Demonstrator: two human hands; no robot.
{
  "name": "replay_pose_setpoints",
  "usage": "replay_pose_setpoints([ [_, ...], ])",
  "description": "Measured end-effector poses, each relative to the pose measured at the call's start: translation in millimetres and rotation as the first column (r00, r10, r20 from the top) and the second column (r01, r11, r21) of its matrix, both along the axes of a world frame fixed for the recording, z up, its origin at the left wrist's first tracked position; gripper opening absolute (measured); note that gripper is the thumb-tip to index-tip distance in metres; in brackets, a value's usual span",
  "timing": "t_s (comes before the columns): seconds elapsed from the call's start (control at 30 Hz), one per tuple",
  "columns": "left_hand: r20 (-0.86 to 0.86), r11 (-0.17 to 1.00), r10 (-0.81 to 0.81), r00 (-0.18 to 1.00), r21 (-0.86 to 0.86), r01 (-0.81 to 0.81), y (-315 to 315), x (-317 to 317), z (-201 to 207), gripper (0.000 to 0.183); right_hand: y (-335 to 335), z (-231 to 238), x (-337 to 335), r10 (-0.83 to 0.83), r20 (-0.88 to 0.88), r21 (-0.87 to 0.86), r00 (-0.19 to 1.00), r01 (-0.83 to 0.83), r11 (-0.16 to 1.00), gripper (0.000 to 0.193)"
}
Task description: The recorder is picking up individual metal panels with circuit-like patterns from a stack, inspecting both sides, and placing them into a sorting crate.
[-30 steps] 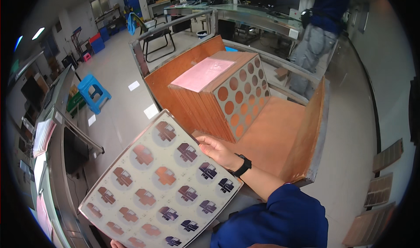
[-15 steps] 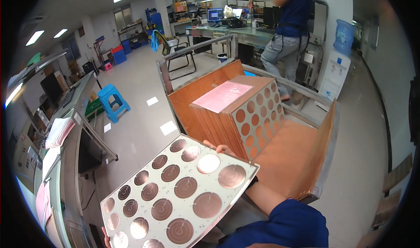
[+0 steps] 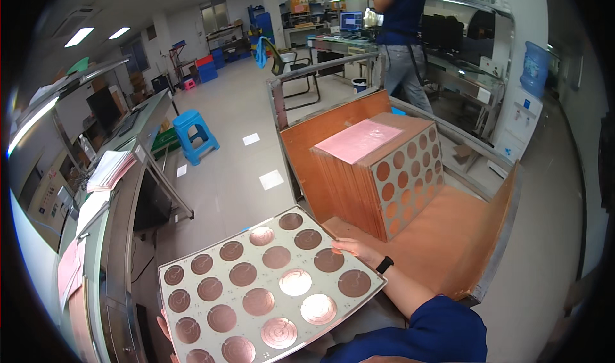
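A large white circuit-board panel (image 3: 269,281) with rows of round copper discs is held up in front of me, tilted, its lower edge reaching the bottom of the picture. My right hand (image 3: 359,249) grips its far right edge, thumb and fingers closed on the rim. At the left edge, my left hand (image 3: 164,330) shows only by a few fingers; the rest is behind the panel. Beyond the panel, a stack of similar panels (image 3: 410,182) stands on edge in a wood-lined metal cart (image 3: 442,235). A pink sheet (image 3: 360,140) lies on top of the stack.
On the left runs a long workbench (image 3: 110,241) with papers (image 3: 110,171) on it. A blue stool (image 3: 195,137) stands on the floor past it. Behind the cart are a co-worker (image 3: 403,36), an office chair (image 3: 293,68) and a water dispenser (image 3: 517,126).
The panel has swung round and lies flatter, and more of my right hand and wrist shows at its edge. My view has turned left. The co-worker has moved left along the rear bench.
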State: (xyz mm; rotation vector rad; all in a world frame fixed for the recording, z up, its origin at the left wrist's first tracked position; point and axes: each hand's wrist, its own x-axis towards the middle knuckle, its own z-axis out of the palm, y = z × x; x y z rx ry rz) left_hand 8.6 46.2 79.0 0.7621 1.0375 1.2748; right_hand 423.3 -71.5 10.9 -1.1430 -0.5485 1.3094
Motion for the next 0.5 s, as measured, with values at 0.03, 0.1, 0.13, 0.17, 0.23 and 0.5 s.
replay_pose_setpoints([
  [0.03, 0.019, 1.000, 0.002, 1.000, 0.007, -0.002, -1.4, 0.0, -0.5, 0.034, -0.5, -8.6, 0.8, 0.023, -0.036, 0.023, 0.999, -0.022, 0.999, 0.039],
  [0.1, 0.074, 1.000, -0.005, 0.997, 0.025, 0.004, -3.9, 2.1, -1.1, 0.035, 0.0, -17.1, -4.8, -0.004, -0.065, 0.059, 0.998, 0.007, 0.998, 0.037],
  [0.13, 0.115, 0.999, -0.018, 0.993, 0.043, 0.013, -6.7, 4.7, -1.4, 0.035, 0.9, -20.0, -8.4, -0.044, -0.092, 0.093, 0.995, 0.052, 0.994, 0.035],
  [0.17, 0.184, 0.998, -0.029, 0.983, 0.054, 0.019, -5.4, 11.8, -2.3, 0.035, 4.2, -10.0, -16.6, -0.024, -0.096, 0.091, 0.995, 0.033, 0.995, 0.035],
  [0.23, 0.353, 0.995, -0.087, 0.932, 0.077, 0.063, -7.1, 32.9, -6.5, 0.036, 8.7, 11.8, -33.3, -0.135, -0.163, 0.178, 0.977, 0.164, 0.970, 0.035],
  [0.5, 0.628, 0.914, -0.402, 0.666, 0.324, 0.245, -32.2, 91.7, -51.2, 0.049, 32.1, 28.4, -84.1, 0.060, -0.367, 0.453, 0.928, 0.122, 0.883, 0.044],
])
